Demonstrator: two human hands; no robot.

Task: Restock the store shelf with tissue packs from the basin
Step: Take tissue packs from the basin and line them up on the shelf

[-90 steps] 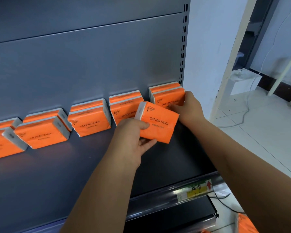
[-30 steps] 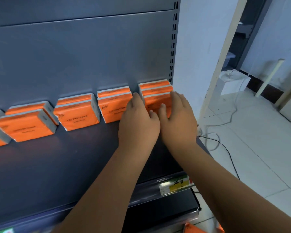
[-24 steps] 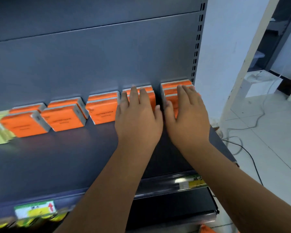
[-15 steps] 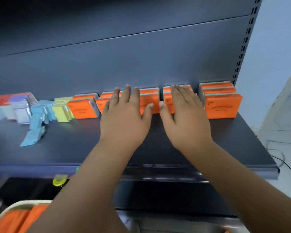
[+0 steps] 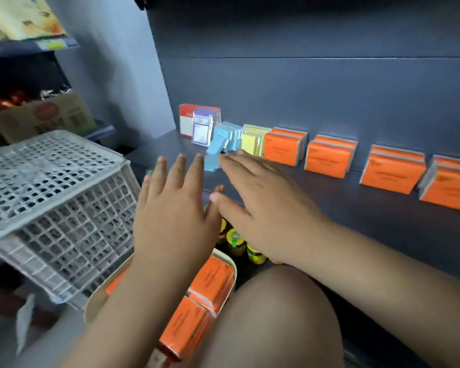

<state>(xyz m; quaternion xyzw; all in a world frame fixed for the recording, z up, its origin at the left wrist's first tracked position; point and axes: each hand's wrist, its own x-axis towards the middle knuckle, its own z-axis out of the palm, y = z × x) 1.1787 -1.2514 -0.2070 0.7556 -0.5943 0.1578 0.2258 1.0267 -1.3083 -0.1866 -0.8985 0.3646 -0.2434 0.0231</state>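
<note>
left hand (image 5: 170, 216): empty, palm down, fingers straight and spread, at the front edge of the shelf (image 5: 356, 216).
right hand (image 5: 263, 208): empty, palm down, fingers straight and close together, at the left hand's 3 o'clock; thumbs almost meet.
shelf packs (image 5: 328, 158): orange, upright in doubled groups along the back panel, running from the hands' 1 o'clock to 3 o'clock.
basin (image 5: 96, 296): cream, at 6 o'clock under the left forearm, just beside a knee (image 5: 271, 314).
basin packs (image 5: 213, 280): orange, lying inside.
blue packs (image 5: 225, 139): 12 o'clock, leaning.
crate (image 5: 51, 197): white lattice, tilted, 9 o'clock.
</note>
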